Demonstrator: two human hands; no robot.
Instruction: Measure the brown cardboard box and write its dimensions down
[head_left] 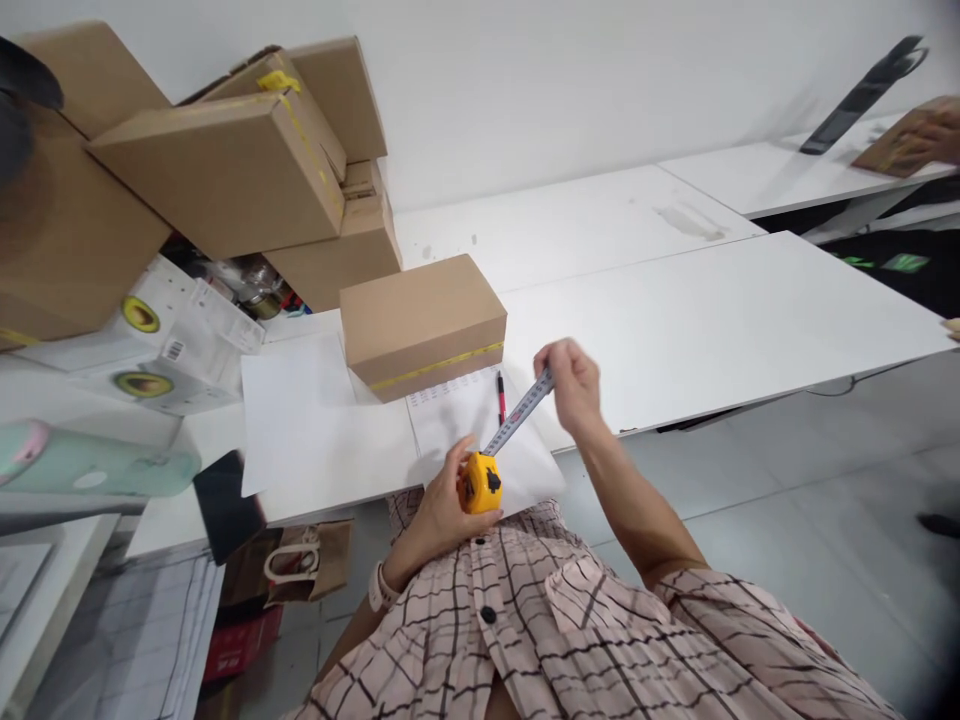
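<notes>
We hold a tape measure [480, 484] stretched out near a shut cardboard box [422, 322].
Our left hand [441, 503] grips its yellow case at the near edge of the table [712, 310]; our right hand [574, 386] pinches the blade [517, 416] by its end. The cardboard box sits on paper sheets [322, 425], taped closed, so we cannot see inside; a red pen [501, 398] lies beside it.

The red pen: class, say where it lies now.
In the head view, the red pen lies on the printed sheet, beside the small cardboard box, just left of the tape blade.
</notes>
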